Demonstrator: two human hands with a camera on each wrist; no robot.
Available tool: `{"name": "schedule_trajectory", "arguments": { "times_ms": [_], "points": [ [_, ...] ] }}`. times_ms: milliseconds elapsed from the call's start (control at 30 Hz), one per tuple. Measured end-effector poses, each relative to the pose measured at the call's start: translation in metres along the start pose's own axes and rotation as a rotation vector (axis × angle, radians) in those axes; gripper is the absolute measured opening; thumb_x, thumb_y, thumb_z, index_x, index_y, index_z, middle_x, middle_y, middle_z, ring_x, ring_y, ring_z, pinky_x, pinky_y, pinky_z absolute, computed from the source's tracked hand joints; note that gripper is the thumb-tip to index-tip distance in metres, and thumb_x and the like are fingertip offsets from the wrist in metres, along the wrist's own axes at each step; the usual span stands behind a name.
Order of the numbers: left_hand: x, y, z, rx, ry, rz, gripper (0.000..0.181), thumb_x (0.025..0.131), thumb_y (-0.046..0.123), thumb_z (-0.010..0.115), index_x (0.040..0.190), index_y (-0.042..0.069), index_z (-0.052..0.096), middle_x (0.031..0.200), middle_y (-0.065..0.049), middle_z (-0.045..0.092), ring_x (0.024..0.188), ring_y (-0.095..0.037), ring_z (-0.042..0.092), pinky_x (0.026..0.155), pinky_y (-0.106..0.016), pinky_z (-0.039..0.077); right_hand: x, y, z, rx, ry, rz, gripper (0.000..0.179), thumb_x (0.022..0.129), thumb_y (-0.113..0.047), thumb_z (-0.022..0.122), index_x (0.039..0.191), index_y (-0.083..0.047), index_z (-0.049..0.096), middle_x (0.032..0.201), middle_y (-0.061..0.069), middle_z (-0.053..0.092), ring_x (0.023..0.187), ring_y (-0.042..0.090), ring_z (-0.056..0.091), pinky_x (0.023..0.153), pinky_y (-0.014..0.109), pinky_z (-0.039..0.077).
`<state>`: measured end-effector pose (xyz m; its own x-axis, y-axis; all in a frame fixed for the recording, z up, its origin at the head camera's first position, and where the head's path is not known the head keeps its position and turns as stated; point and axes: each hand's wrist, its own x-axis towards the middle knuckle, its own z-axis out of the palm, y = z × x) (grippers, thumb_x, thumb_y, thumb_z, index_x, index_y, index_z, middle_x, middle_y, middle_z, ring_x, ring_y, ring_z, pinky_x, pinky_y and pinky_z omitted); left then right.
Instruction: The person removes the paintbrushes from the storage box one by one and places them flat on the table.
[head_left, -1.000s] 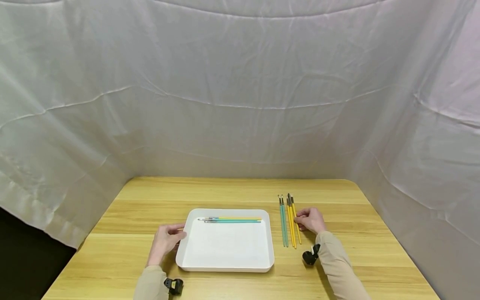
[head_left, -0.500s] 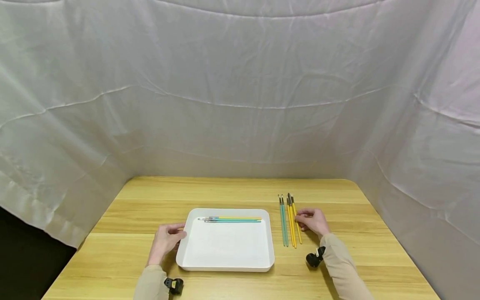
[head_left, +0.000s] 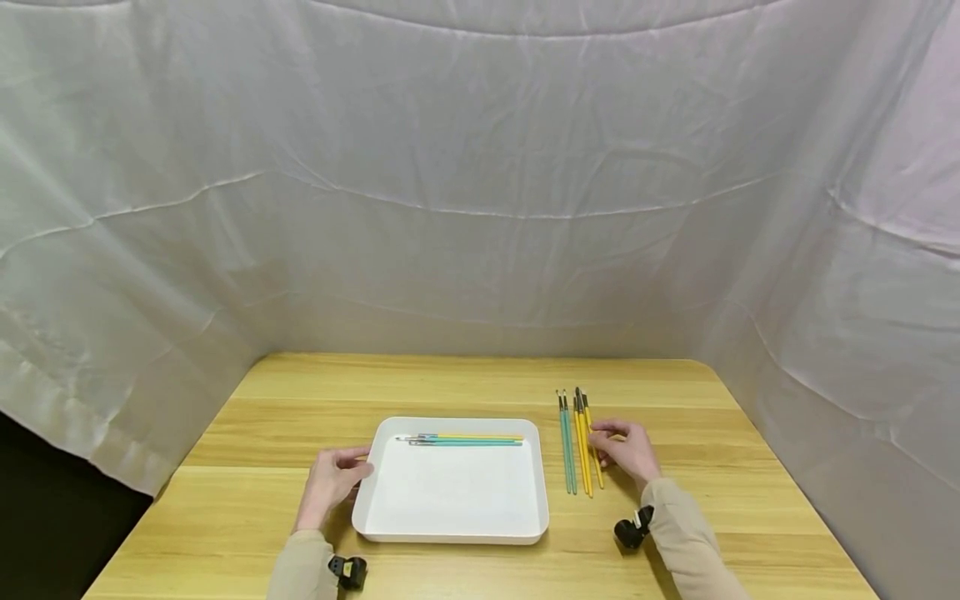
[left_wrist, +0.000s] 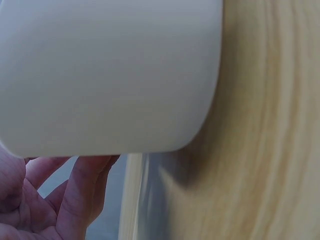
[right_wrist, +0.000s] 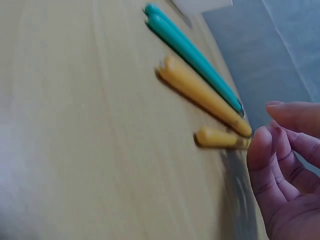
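A white tray (head_left: 450, 496) lies on the table, holding a yellow paintbrush (head_left: 480, 436) and teal paintbrushes (head_left: 480, 443) along its far side. My left hand (head_left: 330, 483) grips the tray's left rim; in the left wrist view its fingers (left_wrist: 82, 195) are partly hidden by the tray wall. To the right of the tray lie two teal paintbrushes (head_left: 567, 454) and several yellow paintbrushes (head_left: 583, 454), bristles pointing away. My right hand (head_left: 628, 447) is at the rightmost yellow paintbrush (right_wrist: 217, 138), fingers loosely bent. The right wrist view shows thumb and forefinger apart, with nothing held between them.
The wooden table (head_left: 450, 387) has a grey curtain (head_left: 480, 250) behind it and along both sides. Small black cameras (head_left: 633, 529) sit on both wrists. A dark area (head_left: 52, 508) lies beyond the table's left edge.
My right hand has drawn back slightly to the right and toward me. The paintbrushes stay where they were. My left hand and the tray have not moved.
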<state>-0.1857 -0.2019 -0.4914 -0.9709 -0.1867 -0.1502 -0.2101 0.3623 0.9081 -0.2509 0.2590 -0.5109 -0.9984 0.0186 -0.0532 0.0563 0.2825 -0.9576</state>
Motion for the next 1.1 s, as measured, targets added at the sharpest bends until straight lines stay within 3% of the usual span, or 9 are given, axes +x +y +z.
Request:
{"name": "schedule_trajectory", "arguments": {
  "times_ms": [333,667,900,1100],
  "points": [
    [0.001,0.000,0.000,-0.003,0.004,0.004,0.036,0.089,0.000,0.066,0.124,-0.007,0.067,0.102,-0.026,0.072,0.075,-0.021,0.071,0.065,-0.037,0.063,-0.005,-0.019,0.022,-0.085,-0.046,-0.106,0.035,0.092,-0.007,0.069,0.120,0.012,0.064,0.096,0.015,0.067,0.068,0.013,0.062,0.063,0.025,0.057],
    [0.001,-0.001,0.000,-0.017,0.006,0.010,0.036,0.088,-0.001,0.066,0.123,-0.010,0.066,0.097,-0.023,0.072,0.073,-0.021,0.071,0.064,-0.036,0.064,-0.005,-0.038,0.044,-0.026,-0.090,-0.190,0.037,0.091,-0.009,0.072,0.119,0.013,0.063,0.098,0.019,0.070,0.076,0.013,0.066,0.070,0.028,0.061],
    [0.002,-0.002,0.000,-0.019,0.002,0.010,0.036,0.088,-0.001,0.066,0.123,-0.010,0.066,0.098,-0.023,0.072,0.073,-0.020,0.071,0.064,-0.036,0.064,-0.006,-0.052,0.060,-0.055,-0.159,-0.247,0.031,0.091,-0.009,0.072,0.115,0.009,0.067,0.098,0.023,0.071,0.079,0.026,0.069,0.074,0.040,0.062],
    [0.002,-0.002,0.000,-0.019,0.003,0.008,0.036,0.088,-0.001,0.065,0.123,-0.009,0.066,0.098,-0.024,0.072,0.072,-0.019,0.071,0.064,-0.036,0.064,-0.006,-0.063,0.071,-0.071,-0.236,-0.241,0.032,0.092,-0.009,0.070,0.116,0.011,0.065,0.100,0.025,0.072,0.083,0.025,0.071,0.080,0.045,0.062]
  ]
}}
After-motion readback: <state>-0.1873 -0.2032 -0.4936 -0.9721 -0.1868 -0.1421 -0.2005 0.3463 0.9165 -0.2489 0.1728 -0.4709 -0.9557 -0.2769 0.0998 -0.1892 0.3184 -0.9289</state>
